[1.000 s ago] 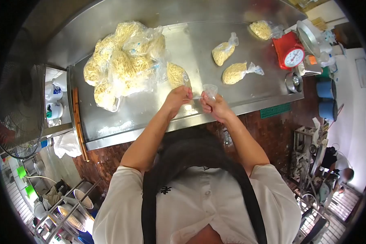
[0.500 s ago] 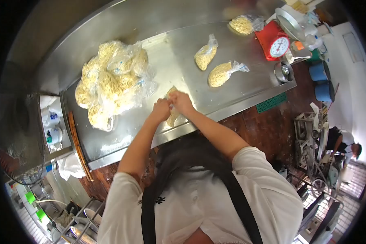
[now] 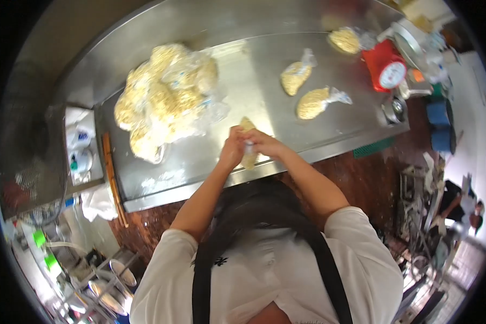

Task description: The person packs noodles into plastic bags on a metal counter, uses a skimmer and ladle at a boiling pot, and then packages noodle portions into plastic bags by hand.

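At the near edge of the steel table point(image 3: 259, 59), both hands grip a clear plastic bag of pale yellow noodles point(image 3: 248, 160). My left hand point(image 3: 233, 147) is closed at the left side of the bag's gathered middle. Against it from the right, my right hand point(image 3: 264, 143) is closed too, its fingers bent over the plastic. Noodles show above and below the hands; the pinched part is mostly hidden. To the left lies a large heap of bagged noodles point(image 3: 164, 100). Two tied noodle bags point(image 3: 295, 79) lie beyond on the right.
Another noodle bag point(image 3: 344, 41) lies at the far right, beside a red dial scale point(image 3: 383, 65). A round metal container point(image 3: 394, 109) stands at the table's right corner. Long wooden sticks point(image 3: 112, 178) lean at the left end. Another person point(image 3: 459, 205) is in the background on the right.
The camera has turned slightly, so the table and its contents sit farther right in view. Both hands stay together on the noodle bag, with the fingers shifted a little.
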Action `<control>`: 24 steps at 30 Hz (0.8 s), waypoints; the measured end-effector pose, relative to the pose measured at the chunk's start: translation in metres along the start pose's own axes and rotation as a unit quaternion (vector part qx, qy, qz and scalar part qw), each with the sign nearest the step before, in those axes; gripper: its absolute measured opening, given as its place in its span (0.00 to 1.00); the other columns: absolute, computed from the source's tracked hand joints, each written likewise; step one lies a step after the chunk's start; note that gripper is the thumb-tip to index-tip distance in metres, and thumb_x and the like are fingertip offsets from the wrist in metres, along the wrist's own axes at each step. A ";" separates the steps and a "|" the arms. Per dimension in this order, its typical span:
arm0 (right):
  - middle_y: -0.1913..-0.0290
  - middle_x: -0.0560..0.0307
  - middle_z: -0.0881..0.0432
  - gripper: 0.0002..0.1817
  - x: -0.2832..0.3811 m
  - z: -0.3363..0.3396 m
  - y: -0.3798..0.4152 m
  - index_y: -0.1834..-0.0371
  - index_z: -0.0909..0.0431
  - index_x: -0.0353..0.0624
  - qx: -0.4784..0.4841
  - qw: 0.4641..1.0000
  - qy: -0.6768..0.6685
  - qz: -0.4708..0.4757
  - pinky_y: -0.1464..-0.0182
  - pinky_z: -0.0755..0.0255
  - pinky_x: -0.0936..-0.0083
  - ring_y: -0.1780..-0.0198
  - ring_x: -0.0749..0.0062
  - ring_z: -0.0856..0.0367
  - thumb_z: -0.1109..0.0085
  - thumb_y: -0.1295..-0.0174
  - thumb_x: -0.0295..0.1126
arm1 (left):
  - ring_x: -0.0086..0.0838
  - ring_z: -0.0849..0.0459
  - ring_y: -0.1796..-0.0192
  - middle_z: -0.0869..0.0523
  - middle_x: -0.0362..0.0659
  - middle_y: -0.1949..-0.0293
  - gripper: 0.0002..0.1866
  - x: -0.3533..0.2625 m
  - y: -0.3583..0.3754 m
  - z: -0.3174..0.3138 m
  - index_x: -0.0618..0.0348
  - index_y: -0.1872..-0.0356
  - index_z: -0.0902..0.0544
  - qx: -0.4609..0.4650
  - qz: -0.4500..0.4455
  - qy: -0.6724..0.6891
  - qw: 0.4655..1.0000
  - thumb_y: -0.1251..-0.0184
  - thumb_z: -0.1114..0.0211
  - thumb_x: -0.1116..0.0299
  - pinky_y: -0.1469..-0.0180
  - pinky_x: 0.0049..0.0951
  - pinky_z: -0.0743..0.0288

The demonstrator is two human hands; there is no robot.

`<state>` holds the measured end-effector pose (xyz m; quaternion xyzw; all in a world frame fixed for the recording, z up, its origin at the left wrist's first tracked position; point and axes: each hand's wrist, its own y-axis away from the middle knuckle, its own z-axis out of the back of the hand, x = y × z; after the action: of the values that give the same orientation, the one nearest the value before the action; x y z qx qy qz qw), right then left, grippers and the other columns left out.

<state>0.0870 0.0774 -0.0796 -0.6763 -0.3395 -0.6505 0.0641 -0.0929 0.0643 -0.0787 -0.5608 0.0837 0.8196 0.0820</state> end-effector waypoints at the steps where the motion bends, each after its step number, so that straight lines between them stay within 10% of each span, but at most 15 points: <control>1: 0.50 0.49 0.22 0.24 0.001 -0.004 0.003 0.47 0.24 0.43 -0.046 0.994 0.093 0.022 0.44 0.29 0.72 0.45 0.61 0.23 0.47 0.48 0.13 | 0.46 0.13 0.57 0.13 0.55 0.62 0.17 0.009 -0.002 0.000 0.58 0.44 0.30 -0.007 -0.045 -0.042 0.998 0.33 0.43 0.77 0.53 0.40 0.21; 4: 0.54 0.51 0.23 0.17 0.013 -0.021 0.013 0.58 0.21 0.45 -0.181 0.929 0.282 0.155 0.45 0.29 0.69 0.47 0.56 0.24 0.42 0.49 0.13 | 0.39 0.13 0.58 0.12 0.51 0.60 0.07 0.003 -0.017 0.001 0.62 0.59 0.16 0.042 0.086 0.045 0.994 0.35 0.37 0.74 0.53 0.36 0.21; 9: 0.61 0.51 0.25 0.08 0.040 -0.004 0.029 0.65 0.24 0.43 -0.166 0.846 0.448 0.236 0.51 0.30 0.60 0.58 0.51 0.27 0.35 0.45 0.20 | 0.44 0.17 0.56 0.14 0.51 0.61 0.12 0.016 -0.016 -0.010 0.56 0.55 0.13 0.074 -0.024 0.000 0.997 0.40 0.37 0.76 0.48 0.37 0.24; 15: 0.61 0.43 0.23 0.16 0.038 0.002 0.024 0.59 0.27 0.39 -0.252 0.918 0.288 0.103 0.50 0.30 0.52 0.58 0.44 0.24 0.35 0.38 0.38 | 0.47 0.24 0.47 0.19 0.45 0.54 0.11 -0.011 0.006 -0.014 0.50 0.57 0.13 0.093 -0.111 -0.115 0.983 0.39 0.39 0.71 0.42 0.50 0.33; 18: 0.60 0.39 0.21 0.16 0.043 -0.019 0.040 0.58 0.28 0.39 -0.256 0.823 0.487 0.138 0.53 0.29 0.52 0.56 0.41 0.22 0.37 0.36 0.40 | 0.45 0.24 0.47 0.18 0.40 0.54 0.14 0.014 0.000 -0.043 0.45 0.52 0.14 0.042 -0.081 -0.190 0.978 0.40 0.34 0.65 0.48 0.48 0.31; 24: 0.67 0.39 0.20 0.10 0.019 -0.018 0.054 0.60 0.29 0.39 -0.267 0.863 0.426 0.042 0.62 0.28 0.52 0.62 0.38 0.20 0.42 0.32 0.35 | 0.37 0.24 0.51 0.19 0.38 0.59 0.12 0.000 0.007 -0.035 0.46 0.57 0.12 0.017 -0.126 -0.185 0.975 0.44 0.28 0.60 0.50 0.44 0.33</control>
<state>0.0997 0.0337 -0.0401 -0.3387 -0.0633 -0.9376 0.0467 -0.0631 0.0499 -0.0911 -0.4045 0.0095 0.8904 0.2086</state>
